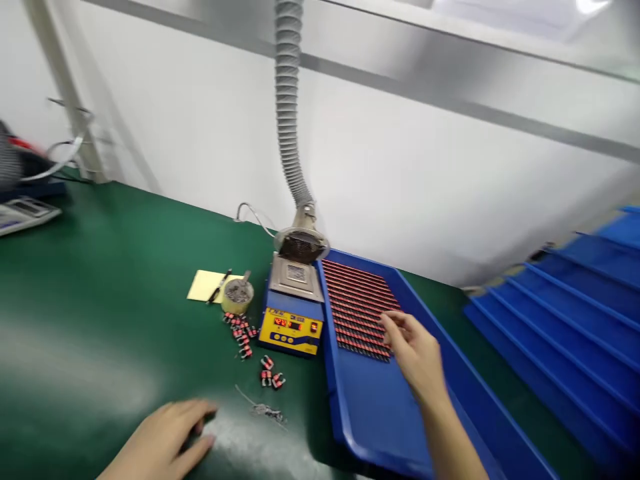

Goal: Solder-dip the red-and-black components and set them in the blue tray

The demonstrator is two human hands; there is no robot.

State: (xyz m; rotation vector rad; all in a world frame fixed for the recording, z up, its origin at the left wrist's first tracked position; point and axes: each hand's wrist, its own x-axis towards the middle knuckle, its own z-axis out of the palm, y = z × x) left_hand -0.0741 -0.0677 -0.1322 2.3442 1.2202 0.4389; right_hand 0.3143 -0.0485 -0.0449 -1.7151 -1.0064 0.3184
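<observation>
Right hand (414,348): fingers nearly together beside red-black rows (353,293), grip unclear
Left hand (167,437): fingers apart
Loose parts (267,363): three near, farther pile (239,323) overlapping

The worktop (125,267) is smooth and green, with a soft gloss that catches pale reflections. The blue tray (370,413) looks like smooth plastic with a slight sheen, as do the stacked trays (560,347). The red and black pieces (357,300) in rows look like plastic. Bare, dull metal forms the heater's top plate (295,291); the hose (287,100) is grey and ribbed. The pad (199,287) is matt yellow paper, the cup's filling (239,291) rough and grainy, the wall (200,133) smooth and matt.
</observation>
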